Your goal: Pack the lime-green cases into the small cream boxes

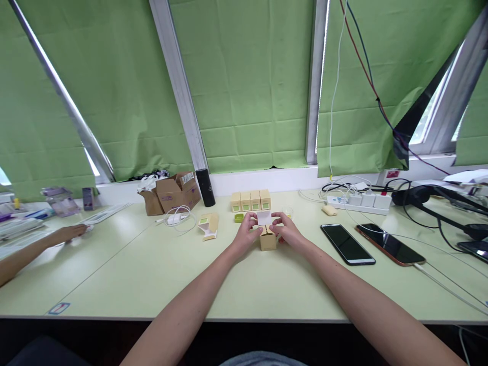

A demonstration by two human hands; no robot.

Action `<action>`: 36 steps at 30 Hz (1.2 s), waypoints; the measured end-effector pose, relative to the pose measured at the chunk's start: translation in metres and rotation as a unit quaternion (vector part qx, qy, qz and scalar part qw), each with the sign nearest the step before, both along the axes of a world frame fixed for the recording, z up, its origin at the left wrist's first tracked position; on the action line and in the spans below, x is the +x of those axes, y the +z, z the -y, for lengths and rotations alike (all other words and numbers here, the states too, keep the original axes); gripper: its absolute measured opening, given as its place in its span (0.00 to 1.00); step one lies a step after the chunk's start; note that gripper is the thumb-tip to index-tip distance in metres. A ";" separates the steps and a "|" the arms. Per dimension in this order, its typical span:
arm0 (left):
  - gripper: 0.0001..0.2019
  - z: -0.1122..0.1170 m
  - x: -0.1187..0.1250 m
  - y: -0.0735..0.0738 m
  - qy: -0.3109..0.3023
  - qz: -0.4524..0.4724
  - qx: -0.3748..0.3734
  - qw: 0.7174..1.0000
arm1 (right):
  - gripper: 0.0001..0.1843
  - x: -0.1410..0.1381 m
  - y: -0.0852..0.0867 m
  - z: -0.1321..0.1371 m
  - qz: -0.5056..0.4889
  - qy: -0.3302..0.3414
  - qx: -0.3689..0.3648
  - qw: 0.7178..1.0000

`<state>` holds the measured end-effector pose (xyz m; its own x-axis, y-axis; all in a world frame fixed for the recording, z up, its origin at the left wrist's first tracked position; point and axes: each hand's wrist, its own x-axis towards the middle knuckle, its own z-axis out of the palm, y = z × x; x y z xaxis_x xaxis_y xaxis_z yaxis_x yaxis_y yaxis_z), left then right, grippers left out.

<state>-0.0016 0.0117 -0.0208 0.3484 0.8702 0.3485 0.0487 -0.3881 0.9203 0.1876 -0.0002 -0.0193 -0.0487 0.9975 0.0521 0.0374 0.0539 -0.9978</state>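
Observation:
A small brown cardboard box (268,241) stands upright on the table with its top flaps raised, a white lid flap (264,218) at its far side. My left hand (246,235) grips the box's upper left edge between thumb and fingers. From the other side my right hand (287,231) pinches the upper right edge. Whatever is inside the box cannot be seen. Behind my hands stands a row of several similar small boxes (250,200). A small green item (239,217) lies just beyond my left hand. Left of it is an opened, flattened-looking carton (208,225).
Two phones (347,244) lie to the right, near a white power strip (358,203) with cables. A white cable coil (176,218), an open brown carton (173,194) and a black cylinder (205,187) stand left. Another person's hand (70,233) rests at far left.

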 end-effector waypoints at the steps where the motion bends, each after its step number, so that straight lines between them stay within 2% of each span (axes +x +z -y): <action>1: 0.21 0.000 0.000 0.000 -0.001 0.003 0.001 1.000 | 0.27 0.000 0.000 0.000 0.000 0.000 0.000 1.000; 14: 0.18 -0.001 0.000 -0.001 -0.008 0.004 0.026 1.000 | 0.27 -0.001 0.002 0.002 -0.002 -0.002 -0.008 1.000; 23: 0.15 -0.002 0.001 -0.001 0.016 0.003 0.041 0.999 | 0.28 -0.001 0.001 0.000 0.008 -0.003 -0.005 1.000; 36: 0.12 -0.001 0.003 0.004 0.020 -0.014 0.064 0.998 | 0.26 -0.001 0.005 0.003 0.021 -0.007 -0.003 1.000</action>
<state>0.0012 0.0124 -0.0165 0.3252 0.8324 0.4486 0.0907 -0.4997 0.8614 0.1861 -0.0027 -0.0141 -0.0364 0.9983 0.0444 0.0792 0.0472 -0.9957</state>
